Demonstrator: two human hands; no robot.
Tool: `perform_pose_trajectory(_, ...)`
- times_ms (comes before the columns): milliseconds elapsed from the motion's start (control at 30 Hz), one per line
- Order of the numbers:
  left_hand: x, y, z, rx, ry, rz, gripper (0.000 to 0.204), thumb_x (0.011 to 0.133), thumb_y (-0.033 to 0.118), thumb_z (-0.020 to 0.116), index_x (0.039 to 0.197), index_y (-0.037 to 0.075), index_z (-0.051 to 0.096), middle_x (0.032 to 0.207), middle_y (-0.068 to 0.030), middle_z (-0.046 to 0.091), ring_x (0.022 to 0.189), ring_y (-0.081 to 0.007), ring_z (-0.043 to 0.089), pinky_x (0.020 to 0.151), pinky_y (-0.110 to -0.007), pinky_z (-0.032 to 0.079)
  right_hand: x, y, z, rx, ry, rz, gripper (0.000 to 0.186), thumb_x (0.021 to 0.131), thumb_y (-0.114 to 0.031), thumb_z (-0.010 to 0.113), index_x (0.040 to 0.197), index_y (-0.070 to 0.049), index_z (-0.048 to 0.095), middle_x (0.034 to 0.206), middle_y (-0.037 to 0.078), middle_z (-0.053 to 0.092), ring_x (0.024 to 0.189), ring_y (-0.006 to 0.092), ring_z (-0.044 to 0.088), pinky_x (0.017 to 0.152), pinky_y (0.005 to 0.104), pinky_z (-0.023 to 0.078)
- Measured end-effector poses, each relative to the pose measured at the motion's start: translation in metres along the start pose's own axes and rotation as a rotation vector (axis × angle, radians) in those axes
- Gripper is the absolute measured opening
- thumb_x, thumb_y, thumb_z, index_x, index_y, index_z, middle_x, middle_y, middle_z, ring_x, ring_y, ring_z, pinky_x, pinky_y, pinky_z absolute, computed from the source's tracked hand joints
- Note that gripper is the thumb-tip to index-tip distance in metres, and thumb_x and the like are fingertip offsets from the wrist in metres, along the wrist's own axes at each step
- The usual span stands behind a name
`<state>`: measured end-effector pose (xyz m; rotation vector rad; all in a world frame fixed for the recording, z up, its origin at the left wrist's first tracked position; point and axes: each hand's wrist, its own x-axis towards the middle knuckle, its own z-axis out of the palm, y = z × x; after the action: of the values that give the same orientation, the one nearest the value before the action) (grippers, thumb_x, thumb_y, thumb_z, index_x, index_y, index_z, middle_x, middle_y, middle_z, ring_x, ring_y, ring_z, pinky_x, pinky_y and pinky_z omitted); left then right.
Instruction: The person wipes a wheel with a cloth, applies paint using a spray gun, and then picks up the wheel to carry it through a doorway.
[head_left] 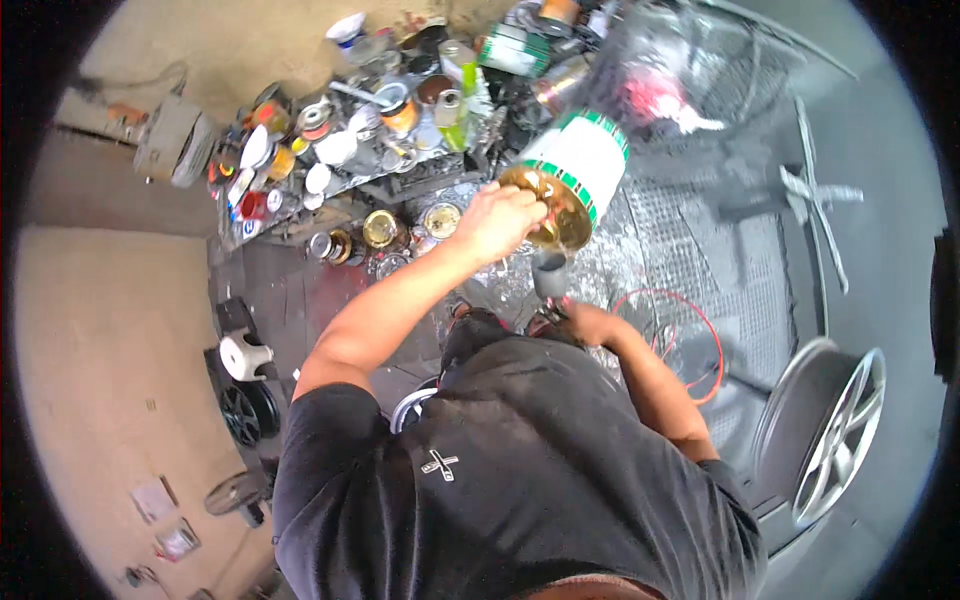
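My left hand (pixel 505 222) is closed on a large white and green metal can (pixel 578 160) at its gold-coloured end. The can is tipped over, with that end facing down toward me. Just below it stands a small grey cup (pixel 549 278), on what looks like a spray gun (pixel 548 314). My right hand (pixel 588 324) is closed around the spray gun, close in front of my body. The fingers of that hand are partly hidden and blurred. Whether liquid runs from the can into the cup, I cannot tell.
A cluttered bench (pixel 350 178) at the far left bears several cans and cups. Open tins (pixel 381 229) stand on the floor beside it. A red hose (pixel 716 345) loops at my right, near a large silver wheel rim (pixel 835 440). A white stool (pixel 245 356) stands left.
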<state>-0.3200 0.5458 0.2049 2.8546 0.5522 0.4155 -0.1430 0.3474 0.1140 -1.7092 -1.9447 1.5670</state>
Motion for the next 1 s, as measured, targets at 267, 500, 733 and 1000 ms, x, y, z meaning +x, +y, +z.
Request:
perform_pose_trajectory(267, 0.051, 0.066, -0.038, 0.165, 0.342, 0.200, 0.013, 0.068, 0.016, 0.069, 0.079, 0.018, 0.062, 0.078, 0.0029, 0.058, 0.081, -0.0186, 0.062, 0.073, -0.038, 0.044, -0.047, -0.027, -0.042, 0.157, 0.341, -0.081, 0.039, 0.090, -0.017, 0.057, 0.126, -0.004, 0.053, 0.100, 0.020, 0.066, 0.096, 0.0327, 0.065, 0.084, 0.0434, 0.050)
perform_pose_trajectory(500, 0.047, 0.083, -0.045, 0.257, 0.348, 0.246, 0.009, 0.068, 0.018, 0.067, 0.075, 0.020, 0.062, 0.081, 0.0044, 0.062, 0.081, -0.0168, 0.062, 0.070, -0.035, 0.043, -0.079, -0.042, -0.046, 0.403, 0.249, -0.122, 0.023, 0.090, -0.011, 0.057, 0.113, -0.005, 0.059, 0.078, 0.005, 0.057, 0.070, 0.0143, 0.057, 0.063, 0.0332, 0.048)
perform_pose_trajectory(733, 0.034, 0.075, -0.034, 0.297, 0.348, 0.224, 0.009, 0.071, 0.018, 0.065, 0.079, 0.020, 0.062, 0.082, 0.0042, 0.061, 0.085, -0.0166, 0.062, 0.072, -0.035, 0.043, -0.060, -0.023, -0.022, 0.532, 0.141, -0.125, 0.018, 0.092, -0.014, 0.058, 0.108, -0.006, 0.059, 0.071, 0.001, 0.055, 0.063, 0.0119, 0.054, 0.058, 0.0311, 0.046)
perform_pose_trajectory(1000, 0.014, 0.046, 0.012, -0.019, -0.269, -0.338, 0.033, 0.080, 0.031, 0.074, 0.102, 0.008, 0.065, 0.104, -0.0138, 0.068, 0.101, -0.0346, 0.065, 0.083, -0.047, 0.052, -0.008, -0.004, 0.057, 0.532, 0.043, -0.032, 0.043, 0.094, -0.021, 0.062, 0.130, -0.001, 0.051, 0.094, 0.013, 0.064, 0.083, 0.0208, 0.061, 0.074, 0.0361, 0.050)
